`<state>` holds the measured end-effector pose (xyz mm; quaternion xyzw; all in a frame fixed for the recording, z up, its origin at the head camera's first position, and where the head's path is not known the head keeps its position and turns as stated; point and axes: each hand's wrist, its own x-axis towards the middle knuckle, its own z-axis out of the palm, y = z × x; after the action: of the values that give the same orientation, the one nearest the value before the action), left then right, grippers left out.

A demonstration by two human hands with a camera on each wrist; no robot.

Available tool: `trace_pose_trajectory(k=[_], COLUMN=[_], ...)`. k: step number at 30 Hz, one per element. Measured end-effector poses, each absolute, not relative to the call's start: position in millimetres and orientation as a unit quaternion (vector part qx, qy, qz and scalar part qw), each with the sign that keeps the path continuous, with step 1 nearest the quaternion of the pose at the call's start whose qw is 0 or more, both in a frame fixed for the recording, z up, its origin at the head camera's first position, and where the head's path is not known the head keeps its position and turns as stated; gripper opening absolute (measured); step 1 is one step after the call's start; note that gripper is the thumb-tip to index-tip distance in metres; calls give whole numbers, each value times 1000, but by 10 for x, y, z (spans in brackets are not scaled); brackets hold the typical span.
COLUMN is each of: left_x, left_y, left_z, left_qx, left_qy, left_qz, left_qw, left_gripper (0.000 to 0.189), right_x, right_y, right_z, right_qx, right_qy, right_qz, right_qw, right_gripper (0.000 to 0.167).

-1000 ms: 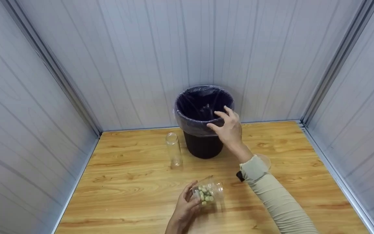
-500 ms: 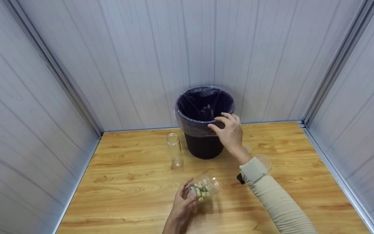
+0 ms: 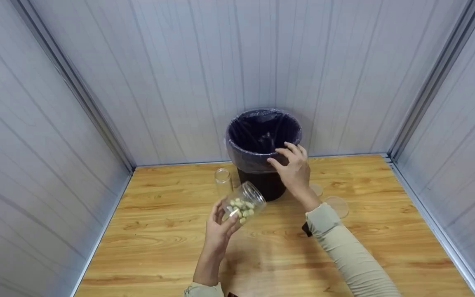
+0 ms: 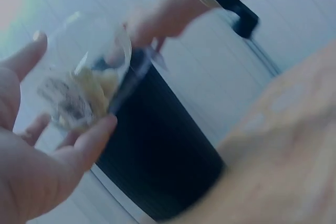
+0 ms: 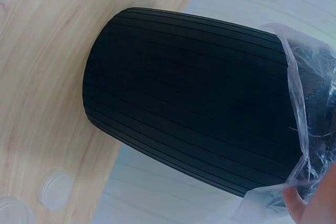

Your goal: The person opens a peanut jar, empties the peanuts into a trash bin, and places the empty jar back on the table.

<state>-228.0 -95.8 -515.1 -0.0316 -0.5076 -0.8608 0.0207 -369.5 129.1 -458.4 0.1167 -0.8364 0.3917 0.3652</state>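
My left hand (image 3: 217, 231) holds a clear plastic jar (image 3: 256, 192) from its lower end, tilted with its mouth toward the bin. Pale green, pellet-like pieces (image 3: 243, 209) lie inside. In the left wrist view a white printed packet (image 4: 65, 98) shows among them. My right hand (image 3: 297, 171) grips the near right rim of a black trash can (image 5: 184, 98), thumb outside and fingers over the edge. A thin translucent bag (image 5: 296, 87) lines the can and folds down over its rim. The right fingertips are partly hidden in the right wrist view.
A tall clear glass (image 3: 223, 177) stands left of the can, partly behind the jar. Two flat clear discs, a larger one (image 3: 336, 206) and a smaller one (image 3: 316, 189), lie on the wooden tabletop (image 3: 159, 231) to the right. Pale panels (image 3: 179, 82) enclose the back and sides.
My left hand has raised the jar from low over the tabletop, up and toward the can. The right hand has come down from just above the can's rim onto it.
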Motion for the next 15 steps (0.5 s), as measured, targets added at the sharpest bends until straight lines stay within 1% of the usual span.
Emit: trace_pose_trajectory(k=[4, 8, 15], left_x=[-2338, -2449, -2722], left_y=[-933, -910, -888], left_z=[-4829, -4537, -4181], left_qx=[-5, -6, 0], left_qy=[-510, -518, -516], left_qz=[-859, -852, -850], left_qw=[46, 77, 108], left_gripper=[72, 70, 66], right_x=[-3696, -3706, -3726], right_y=[1298, 1298, 1299], right_z=[-4600, -4608, -4630], right_qx=[122, 126, 123], right_qy=[-839, -838, -836], right_qz=[382, 380, 375], right_qw=[366, 371, 381], right_gripper=[36, 35, 34])
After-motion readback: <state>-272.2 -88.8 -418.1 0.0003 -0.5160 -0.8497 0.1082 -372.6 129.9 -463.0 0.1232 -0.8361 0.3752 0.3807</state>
